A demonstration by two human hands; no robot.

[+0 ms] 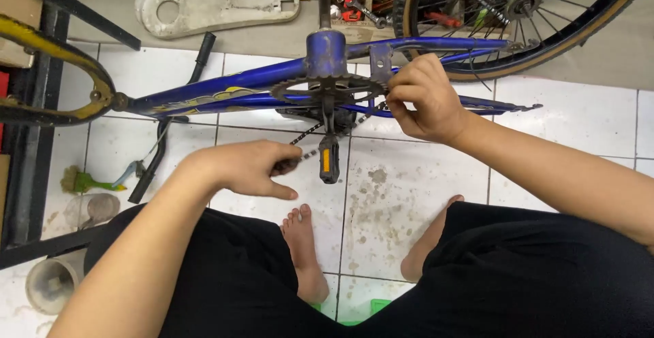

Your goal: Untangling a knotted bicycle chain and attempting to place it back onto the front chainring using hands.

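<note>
While the blue bicycle frame (225,83) is lying across the white tiled floor (579,117), both hands are working at its drivetrain.
Left hand: the left hand (248,168) is closing its fingers around the loose end of the bicycle chain (308,134), thumb pressing in from the near side.
Right hand: the right hand (426,100) is pinching the chain's other stretch just right of the toothed chainring (327,91), fingertips drawn tight together.
Chain: thin, dark, linked metal, it is sagging between the two hands, near the crank.
Pedal: a black pedal (329,161) with an orange reflector is hanging down from the crank arm.
Wheel: a spoked wheel (524,11) with a tan-walled tyre is sitting at the far right.
Guard: a flat, worn white chain guard (218,4) is lying at the far left.
Box: a wooden box (361,1) at the far side is holding red-handled tools.
Cups: two cloudy plastic cups (88,208) are lying at the near left; contents are unclear.
</note>
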